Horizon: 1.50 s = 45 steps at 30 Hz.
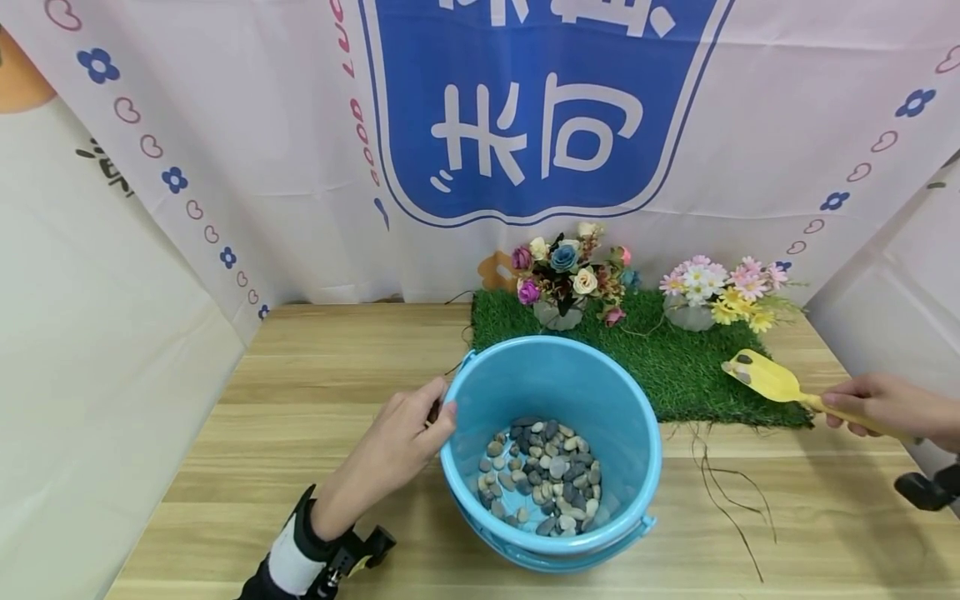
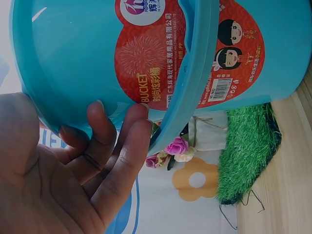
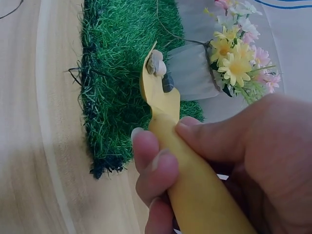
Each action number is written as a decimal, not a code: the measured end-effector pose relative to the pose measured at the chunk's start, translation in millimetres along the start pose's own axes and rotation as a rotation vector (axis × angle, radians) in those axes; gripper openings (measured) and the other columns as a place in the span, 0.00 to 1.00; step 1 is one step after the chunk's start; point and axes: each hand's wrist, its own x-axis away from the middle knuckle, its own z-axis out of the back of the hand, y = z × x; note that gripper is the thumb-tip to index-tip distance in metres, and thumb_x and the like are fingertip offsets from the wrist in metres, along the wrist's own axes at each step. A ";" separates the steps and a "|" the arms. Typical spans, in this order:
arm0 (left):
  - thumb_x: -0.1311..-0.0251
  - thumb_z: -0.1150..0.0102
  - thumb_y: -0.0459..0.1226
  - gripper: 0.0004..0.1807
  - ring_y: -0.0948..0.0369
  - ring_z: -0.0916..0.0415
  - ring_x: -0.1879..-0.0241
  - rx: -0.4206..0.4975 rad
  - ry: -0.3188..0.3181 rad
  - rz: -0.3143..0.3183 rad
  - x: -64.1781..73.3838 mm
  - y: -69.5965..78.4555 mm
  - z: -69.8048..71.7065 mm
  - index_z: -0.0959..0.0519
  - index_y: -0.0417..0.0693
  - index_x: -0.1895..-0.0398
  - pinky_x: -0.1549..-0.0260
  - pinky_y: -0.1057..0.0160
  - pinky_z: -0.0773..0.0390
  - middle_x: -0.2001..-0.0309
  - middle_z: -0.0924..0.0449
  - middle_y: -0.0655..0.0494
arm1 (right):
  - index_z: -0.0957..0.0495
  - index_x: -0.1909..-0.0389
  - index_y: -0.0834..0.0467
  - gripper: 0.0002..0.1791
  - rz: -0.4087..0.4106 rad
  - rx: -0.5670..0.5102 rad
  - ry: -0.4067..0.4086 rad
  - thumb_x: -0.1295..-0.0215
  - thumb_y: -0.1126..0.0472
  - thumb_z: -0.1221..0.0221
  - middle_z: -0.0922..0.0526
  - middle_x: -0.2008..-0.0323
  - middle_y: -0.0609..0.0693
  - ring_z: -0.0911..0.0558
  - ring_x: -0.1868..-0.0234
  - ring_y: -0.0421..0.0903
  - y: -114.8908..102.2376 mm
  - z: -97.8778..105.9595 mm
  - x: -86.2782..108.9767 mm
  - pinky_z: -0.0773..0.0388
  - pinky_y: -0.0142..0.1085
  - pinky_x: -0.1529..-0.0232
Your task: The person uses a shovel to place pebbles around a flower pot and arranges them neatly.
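A light blue bucket (image 1: 551, 354) stands on the wooden table with many grey, black and tan pebbles (image 1: 558, 467) on its bottom. On its left rim, my left hand (image 1: 412, 421) grips the edge; the left wrist view has the fingers bent at the bucket's side, near a red label (image 2: 146, 58). Out to the right, my right hand (image 1: 885, 404) holds a yellow toy shovel (image 1: 772, 379) by its handle, fingers and thumb wrapped around it. A few small stones (image 3: 158, 66) lie in the shovel's scoop, which is over the artificial grass mat's right part.
The green grass mat (image 1: 675, 375) lies behind and right of the bucket. Two pots of artificial flowers, one of mixed roses (image 1: 570, 271) and one of daisies (image 1: 723, 292), stand at its back. Loose dark strands (image 1: 720, 492) trail on the table (image 1: 300, 375). A printed cloth (image 1: 300, 167) hangs behind.
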 end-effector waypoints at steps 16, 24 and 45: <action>0.35 0.56 0.38 0.04 0.68 0.30 0.83 0.022 -0.011 0.002 0.4 -0.1 0.4 0.31 0.52 0.68 0.88 0.65 0.29 0.78 0.28 0.64 | 0.25 0.57 0.70 0.19 0.033 0.029 -0.046 0.29 0.58 0.56 0.26 0.74 0.50 0.34 0.83 0.40 -20.9 15.4 -14.5 0.36 0.31 0.81; 0.36 0.56 0.38 0.05 0.68 0.30 0.83 0.004 -0.001 -0.009 0.2 -0.7 1.0 0.30 0.51 0.67 0.87 0.65 0.29 0.78 0.28 0.65 | 0.21 0.68 0.61 0.16 0.106 0.085 -0.078 0.31 0.57 0.54 0.28 0.79 0.49 0.34 0.85 0.38 -47.4 27.8 -11.3 0.34 0.31 0.81; 0.35 0.56 0.38 0.05 0.68 0.29 0.82 0.019 -0.007 -0.008 -0.1 -0.9 -0.4 0.29 0.51 0.66 0.87 0.65 0.28 0.76 0.26 0.65 | 0.27 0.81 0.57 0.19 0.026 0.105 -0.172 0.30 0.57 0.56 0.30 0.85 0.47 0.41 0.88 0.38 -92.6 34.4 -4.9 0.41 0.29 0.85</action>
